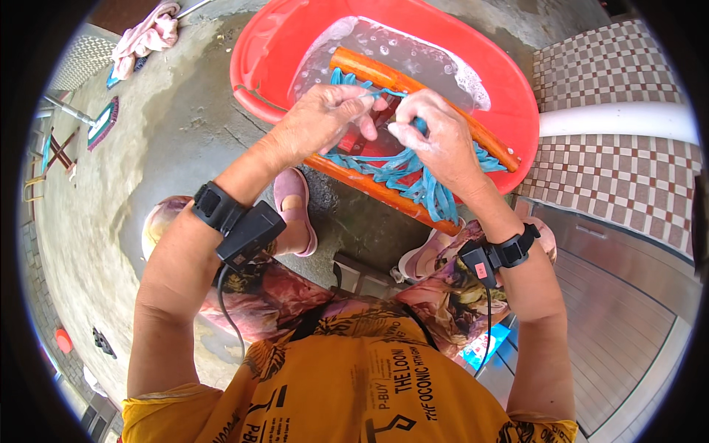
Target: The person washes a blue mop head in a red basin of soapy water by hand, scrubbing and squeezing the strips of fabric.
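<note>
A blue fabric strip (pixel 394 92) stretches between my two wet hands. My left hand (pixel 324 116) pinches one part of it between thumb and fingertips. My right hand (pixel 437 133) is curled around another part, with a blue bit showing at the fingers. Below them lies a wooden frame, seemingly of a folding stool, with a far orange-brown rail (pixel 368 69) and a near rail (pixel 376 191). Blue strips (pixel 407 169) are looped on both rails. The frame rests across a red plastic tub (pixel 512 72) holding sudsy water (pixel 368 41). My palms hide part of the strips.
A white pipe (pixel 615 123) runs along the checkered tile wall (pixel 604 66) at right. Nearer on that side is a ribbed metal panel (pixel 620 315). On the wet concrete floor (pixel 177 127) at left lie a flat mop (pixel 103 123) and a pink cloth (pixel 147 36).
</note>
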### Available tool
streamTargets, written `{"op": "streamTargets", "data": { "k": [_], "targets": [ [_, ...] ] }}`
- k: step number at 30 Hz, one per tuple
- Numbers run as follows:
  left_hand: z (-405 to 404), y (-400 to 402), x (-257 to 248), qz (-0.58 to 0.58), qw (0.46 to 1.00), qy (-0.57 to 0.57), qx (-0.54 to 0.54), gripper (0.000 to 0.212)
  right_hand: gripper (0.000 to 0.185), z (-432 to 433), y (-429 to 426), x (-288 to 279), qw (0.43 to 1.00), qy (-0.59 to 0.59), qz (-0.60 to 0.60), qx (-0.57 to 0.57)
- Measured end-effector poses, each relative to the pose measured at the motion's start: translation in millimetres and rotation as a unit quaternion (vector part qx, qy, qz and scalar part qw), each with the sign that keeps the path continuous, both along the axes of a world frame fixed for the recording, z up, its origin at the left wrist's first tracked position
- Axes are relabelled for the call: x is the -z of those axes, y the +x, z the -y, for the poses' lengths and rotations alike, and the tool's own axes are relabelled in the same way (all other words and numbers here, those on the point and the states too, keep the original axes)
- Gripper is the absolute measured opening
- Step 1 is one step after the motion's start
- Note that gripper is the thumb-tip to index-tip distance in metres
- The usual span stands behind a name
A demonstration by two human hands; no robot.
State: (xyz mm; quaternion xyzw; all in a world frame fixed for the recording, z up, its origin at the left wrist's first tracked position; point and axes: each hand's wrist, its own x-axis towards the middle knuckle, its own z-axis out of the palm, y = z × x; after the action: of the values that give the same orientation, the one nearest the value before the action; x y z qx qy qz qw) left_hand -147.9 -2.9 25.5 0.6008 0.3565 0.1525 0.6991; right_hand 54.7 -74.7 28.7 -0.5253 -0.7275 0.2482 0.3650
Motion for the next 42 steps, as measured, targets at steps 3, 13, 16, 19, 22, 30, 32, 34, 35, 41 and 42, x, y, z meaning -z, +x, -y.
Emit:
{"op": "streamTargets", "data": {
  "k": [3, 13, 16, 19, 22, 30, 32, 34, 35, 41, 42],
  "targets": [
    [2, 6, -8, -0.028, 0.988, 0.126, 0.085, 0.03, 0.02, -10, -10, -2, 0.996, 0.013, -0.088, 0.024],
    [-18, -34, 7, -0.086, 0.975, 0.17, 0.113, 0.027, 0.017, -23, 4, -6, 0.968, -0.215, -0.125, 0.027],
    [-20, -36, 10, -0.087, 0.975, 0.159, 0.126, 0.026, 0.02, -27, 10, 5, 0.955, -0.194, -0.225, 0.001],
    [-17, -27, 6, -0.08, 0.982, 0.122, 0.122, 0.022, 0.018, -25, 4, 1, 0.935, -0.203, -0.292, -0.008],
    [-6, -7, -12, -0.05, 0.991, 0.085, 0.092, 0.019, 0.012, -22, -4, -4, 0.943, -0.196, -0.268, 0.003],
    [-9, 3, -13, -0.045, 0.975, 0.21, 0.064, 0.018, 0.012, -21, -6, -3, 0.936, -0.212, -0.282, -0.007],
    [-11, -3, -9, -0.064, 0.971, 0.215, 0.084, 0.018, 0.012, -19, -4, -1, 0.908, -0.24, -0.343, -0.013],
    [-11, -10, -3, -0.125, 0.962, 0.213, 0.114, 0.016, 0.013, -19, -2, -1, 0.886, -0.257, -0.386, -0.008],
    [-11, -15, 8, -0.125, 0.962, 0.214, 0.115, 0.016, 0.014, -19, -1, -1, 0.861, -0.274, -0.427, -0.004],
    [-4, -8, 1, -0.083, 0.964, 0.24, 0.078, 0.016, 0.016, -27, 7, -8, 0.82, -0.292, -0.492, 0.018],
    [0, -3, 0, -0.083, 0.964, 0.24, 0.077, 0.016, 0.016, -27, 7, -5, 0.836, -0.275, -0.475, 0.022]
  ]
}}
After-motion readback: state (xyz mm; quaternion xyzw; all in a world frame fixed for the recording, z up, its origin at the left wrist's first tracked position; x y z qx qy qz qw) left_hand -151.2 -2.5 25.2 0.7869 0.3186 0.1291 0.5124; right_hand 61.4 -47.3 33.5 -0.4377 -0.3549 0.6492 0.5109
